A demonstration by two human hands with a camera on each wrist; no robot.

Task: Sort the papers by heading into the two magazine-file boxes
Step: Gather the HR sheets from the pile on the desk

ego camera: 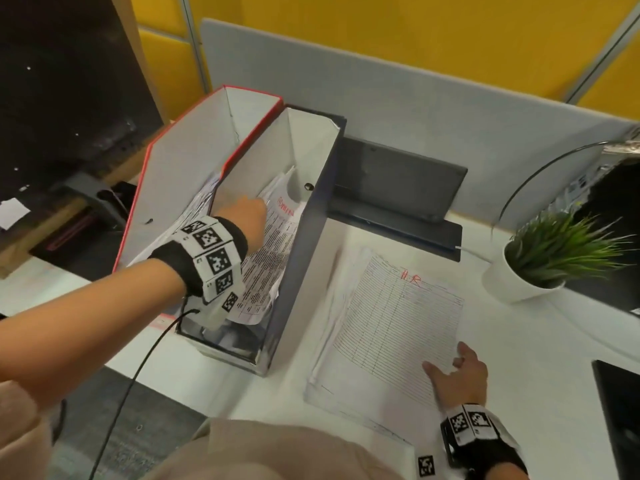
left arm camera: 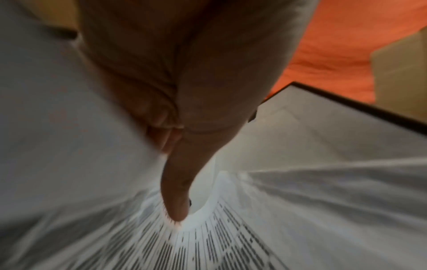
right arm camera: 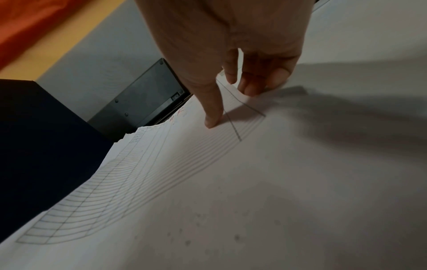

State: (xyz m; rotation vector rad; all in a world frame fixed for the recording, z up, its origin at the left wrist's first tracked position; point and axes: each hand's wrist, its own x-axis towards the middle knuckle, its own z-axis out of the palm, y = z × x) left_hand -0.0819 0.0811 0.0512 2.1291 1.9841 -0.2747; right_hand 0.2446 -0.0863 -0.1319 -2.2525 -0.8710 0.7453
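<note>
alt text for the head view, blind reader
Seen from above, a person's left hand pushes a printed sheet into the dark blue file box, beside a red one. Their right hand rests on a paper stack on the desk.

At your ten o'clock stands the red-edged cardboard magazine file (ego camera: 145,188), its inside matt white board; just beside it, the dark blue cardboard magazine file (ego camera: 304,258) has the same matt white lining. Thin printed paper sheets (ego camera: 273,237) curl softly inside it. The ruled paper stack (ego camera: 391,327) lies on your smooth white surface (ego camera: 540,341), faintly speckled. At two o'clock, the white plant pot (ego camera: 509,285) looks smooth and matt.
</note>
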